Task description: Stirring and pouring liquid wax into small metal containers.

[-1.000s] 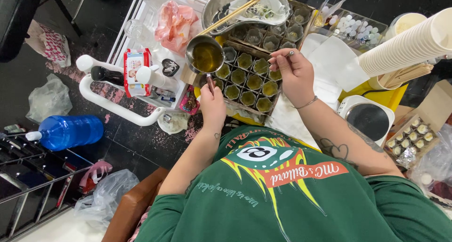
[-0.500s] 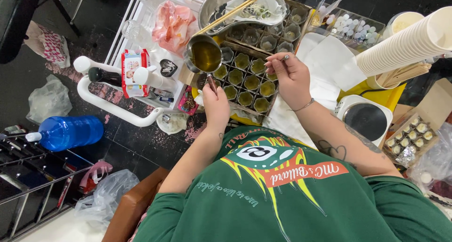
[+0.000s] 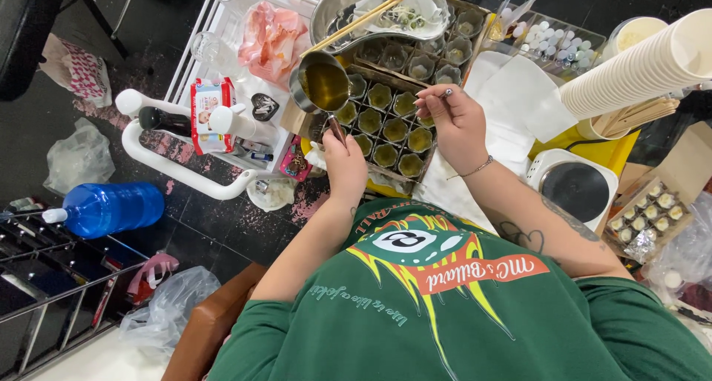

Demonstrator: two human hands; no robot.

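My left hand (image 3: 344,166) grips the handle of a small metal pot (image 3: 321,83) holding amber liquid, tilted over the left side of a cardboard grid tray (image 3: 406,71). The tray holds several small glass cups filled with yellow-green liquid (image 3: 386,123). My right hand (image 3: 454,123) hovers over the tray's right side, pinching a thin metal stick (image 3: 443,93) between its fingertips. My green printed shirt fills the lower part of the view.
A metal bowl (image 3: 332,10) with chopsticks and white paper lies behind the tray. Stacked paper cups (image 3: 638,70), a small hot plate (image 3: 572,187) and a box of filled cups (image 3: 653,212) sit right. A white cart (image 3: 176,158) and blue water bottle (image 3: 110,206) stand left.
The pot and my left hand have shifted slightly toward the tray and tilted more. My right hand has drawn a little left and nearer over the cups.
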